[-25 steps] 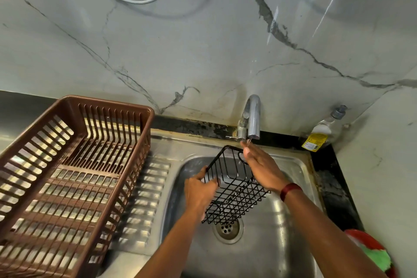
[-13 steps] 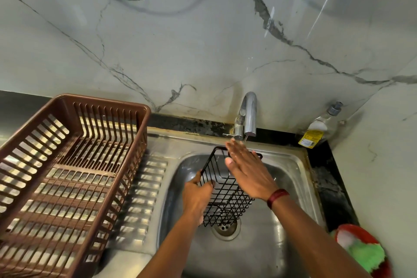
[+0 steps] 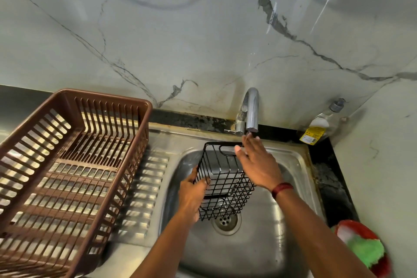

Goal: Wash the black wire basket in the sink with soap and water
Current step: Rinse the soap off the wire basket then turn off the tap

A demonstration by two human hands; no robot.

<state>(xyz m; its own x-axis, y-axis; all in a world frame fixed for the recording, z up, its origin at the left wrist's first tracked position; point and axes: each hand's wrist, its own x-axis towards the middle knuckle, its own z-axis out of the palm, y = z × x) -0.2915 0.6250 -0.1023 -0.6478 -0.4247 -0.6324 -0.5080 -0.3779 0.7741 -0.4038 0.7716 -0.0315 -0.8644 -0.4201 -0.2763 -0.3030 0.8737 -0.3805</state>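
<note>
The black wire basket (image 3: 222, 181) hangs tilted over the steel sink (image 3: 293, 192), its open mouth facing up and back toward the wall. My left hand (image 3: 191, 195) grips its near left side. My right hand (image 3: 256, 163) lies flat with straight fingers over the basket's right rim, fingertips just under the tap spout (image 3: 252, 110). A thin trickle of water falls from the spout onto those fingers. The drain (image 3: 225, 221) shows below the basket.
A large brown plastic dish rack (image 3: 67, 176) stands on the draining board at left. A clear soap bottle (image 3: 320, 124) leans in the back right corner. A red dish with a green scrubber (image 3: 363, 248) sits on the dark counter at right.
My right hand has slid along the basket's right rim with the fingers straightened, and now reaches under the spout. The left hand keeps its grip, and the basket has turned a little more upright.
</note>
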